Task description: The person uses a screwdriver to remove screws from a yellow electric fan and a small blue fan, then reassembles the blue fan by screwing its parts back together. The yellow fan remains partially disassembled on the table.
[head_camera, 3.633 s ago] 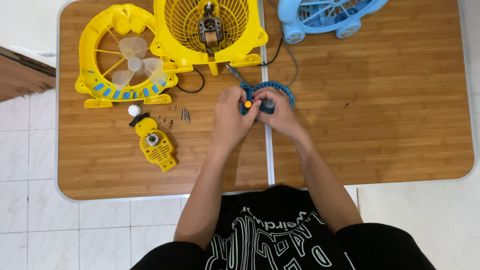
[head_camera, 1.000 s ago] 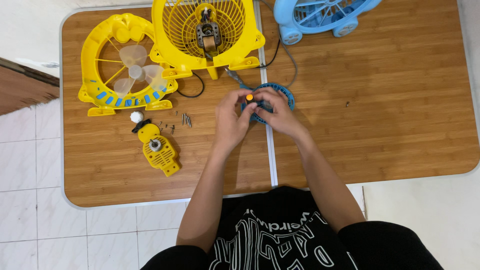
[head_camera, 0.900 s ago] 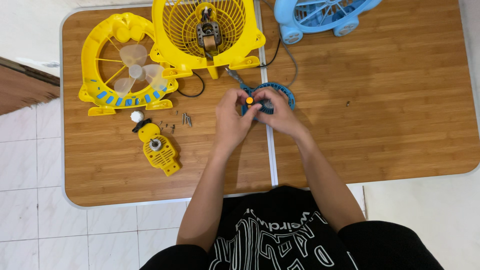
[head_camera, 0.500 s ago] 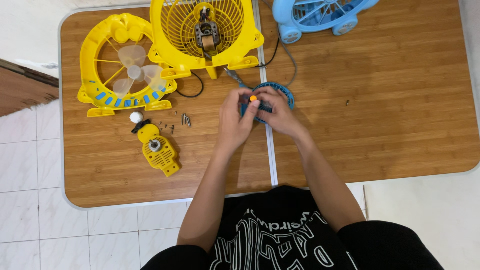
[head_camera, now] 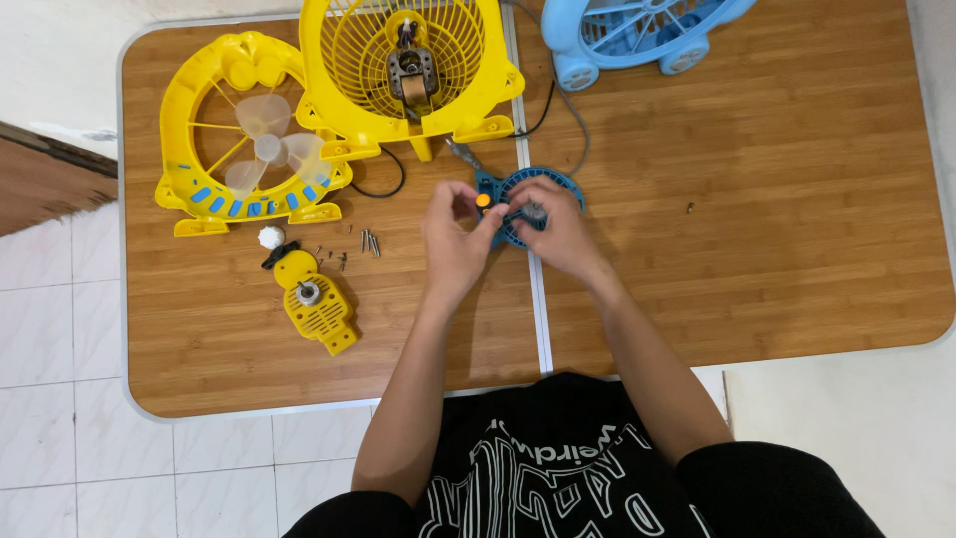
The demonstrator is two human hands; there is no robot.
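My left hand (head_camera: 453, 242) and my right hand (head_camera: 553, 227) meet over a small round blue plastic fan part (head_camera: 560, 183) lying on the wooden table (head_camera: 757, 239). The left fingers pinch an orange knob (head_camera: 483, 200) on that part. My right hand grips the part's rim, its fingers curled around the lower right edge. A dark cable (head_camera: 570, 120) runs from the blue part up toward the fans.
A yellow fan housing with an exposed motor (head_camera: 408, 70) stands at the top centre. A yellow grille with pale blades (head_camera: 254, 134) lies to its left. A yellow motor cover (head_camera: 317, 304) and loose screws (head_camera: 368, 242) lie lower left. A blue fan (head_camera: 637, 30) sits top right.
Both hands stay on the blue part. The left fingers have shifted slightly around the orange knob; the view has drifted a little.
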